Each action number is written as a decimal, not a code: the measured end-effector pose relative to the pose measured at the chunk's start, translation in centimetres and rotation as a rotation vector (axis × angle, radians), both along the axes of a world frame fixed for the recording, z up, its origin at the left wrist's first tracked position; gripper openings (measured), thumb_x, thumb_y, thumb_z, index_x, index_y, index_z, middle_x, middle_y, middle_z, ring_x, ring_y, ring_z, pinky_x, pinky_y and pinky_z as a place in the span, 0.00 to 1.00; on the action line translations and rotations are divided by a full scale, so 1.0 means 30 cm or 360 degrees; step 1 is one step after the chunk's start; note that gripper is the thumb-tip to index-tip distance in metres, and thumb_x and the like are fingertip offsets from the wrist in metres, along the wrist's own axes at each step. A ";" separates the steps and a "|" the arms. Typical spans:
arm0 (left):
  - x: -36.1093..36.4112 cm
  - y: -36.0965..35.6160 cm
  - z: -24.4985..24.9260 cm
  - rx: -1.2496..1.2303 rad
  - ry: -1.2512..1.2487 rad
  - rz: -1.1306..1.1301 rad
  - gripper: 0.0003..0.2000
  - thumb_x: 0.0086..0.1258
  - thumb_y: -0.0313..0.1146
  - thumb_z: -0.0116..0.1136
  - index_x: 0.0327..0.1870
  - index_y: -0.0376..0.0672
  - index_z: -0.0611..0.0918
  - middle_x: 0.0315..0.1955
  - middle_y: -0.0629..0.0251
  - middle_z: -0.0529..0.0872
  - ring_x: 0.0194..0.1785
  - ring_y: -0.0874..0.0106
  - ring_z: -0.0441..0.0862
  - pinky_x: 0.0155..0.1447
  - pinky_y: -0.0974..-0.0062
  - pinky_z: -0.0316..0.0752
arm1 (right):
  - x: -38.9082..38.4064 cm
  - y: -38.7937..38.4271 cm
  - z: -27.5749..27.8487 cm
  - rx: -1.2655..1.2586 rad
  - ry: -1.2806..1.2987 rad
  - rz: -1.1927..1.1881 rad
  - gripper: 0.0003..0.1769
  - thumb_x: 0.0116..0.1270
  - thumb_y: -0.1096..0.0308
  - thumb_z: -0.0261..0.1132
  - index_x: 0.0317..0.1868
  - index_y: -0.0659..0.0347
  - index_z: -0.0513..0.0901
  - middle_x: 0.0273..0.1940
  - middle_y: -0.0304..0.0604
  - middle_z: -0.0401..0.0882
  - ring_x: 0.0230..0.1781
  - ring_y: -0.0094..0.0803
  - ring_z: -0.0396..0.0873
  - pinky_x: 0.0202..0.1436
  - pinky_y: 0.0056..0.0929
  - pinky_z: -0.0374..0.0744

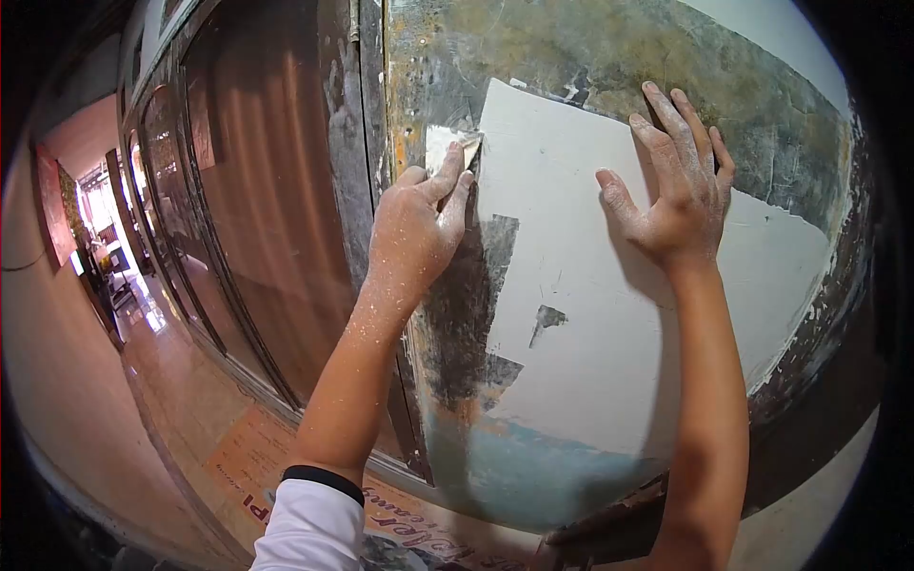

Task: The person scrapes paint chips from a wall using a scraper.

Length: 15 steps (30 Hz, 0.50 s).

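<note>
My left hand [414,228], dusted with white, is closed on a small flat putty scraper [441,143]. White putty coats the scraper, which presses against the wall near the wooden frame. My index finger lies along it, and my other fingers are partly hidden. To the right, my right hand [678,195] rests with spread fingers over the top edge of a large smooth patch of white putty [581,219]; its fingertips reach the bare, mottled wall [705,76] above. A small dark gap [547,322] shows inside the patch.
A dark-framed glass panel with a brown curtain [271,162] stands on the left. Beyond it, a tiled passage [157,324] runs back toward bright light. Printed sheets [252,457] lie on the floor below. Bluish paint [533,476] shows under the putty.
</note>
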<state>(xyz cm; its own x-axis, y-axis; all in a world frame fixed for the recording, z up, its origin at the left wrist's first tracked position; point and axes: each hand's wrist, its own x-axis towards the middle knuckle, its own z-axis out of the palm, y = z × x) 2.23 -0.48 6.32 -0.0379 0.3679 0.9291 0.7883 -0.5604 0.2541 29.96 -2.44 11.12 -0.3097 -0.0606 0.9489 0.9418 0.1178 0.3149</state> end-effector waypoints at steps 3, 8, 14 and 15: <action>-0.001 -0.010 0.052 -0.0031 0.0001 -0.0030 0.20 0.77 0.38 0.65 0.67 0.46 0.85 0.26 0.52 0.78 0.31 0.62 0.77 0.42 0.65 0.73 | -0.001 -0.001 0.001 0.0005 0.0010 -0.0001 0.28 0.61 0.42 0.73 0.60 0.41 0.85 0.77 0.27 0.73 0.81 0.30 0.65 0.85 0.51 0.54; 0.008 -0.016 0.130 0.0024 0.0076 -0.0002 0.20 0.78 0.38 0.64 0.67 0.45 0.84 0.28 0.50 0.80 0.32 0.60 0.78 0.44 0.64 0.74 | -0.001 0.007 -0.004 0.0031 0.0003 0.0008 0.28 0.61 0.42 0.74 0.59 0.42 0.86 0.77 0.27 0.73 0.81 0.31 0.65 0.84 0.50 0.55; 0.025 0.004 0.230 0.0081 0.0111 -0.0003 0.21 0.79 0.42 0.61 0.69 0.45 0.83 0.34 0.44 0.86 0.39 0.51 0.85 0.50 0.60 0.77 | -0.003 0.000 0.000 0.0016 0.0015 -0.0001 0.27 0.61 0.43 0.73 0.59 0.41 0.86 0.77 0.27 0.73 0.80 0.29 0.65 0.85 0.49 0.55; 0.023 0.012 0.228 0.0076 0.0107 0.0000 0.21 0.79 0.42 0.61 0.69 0.45 0.83 0.34 0.44 0.86 0.39 0.51 0.85 0.50 0.60 0.77 | -0.006 -0.003 0.000 -0.0003 0.0027 0.0000 0.27 0.61 0.43 0.73 0.59 0.41 0.86 0.77 0.27 0.73 0.81 0.29 0.65 0.85 0.48 0.55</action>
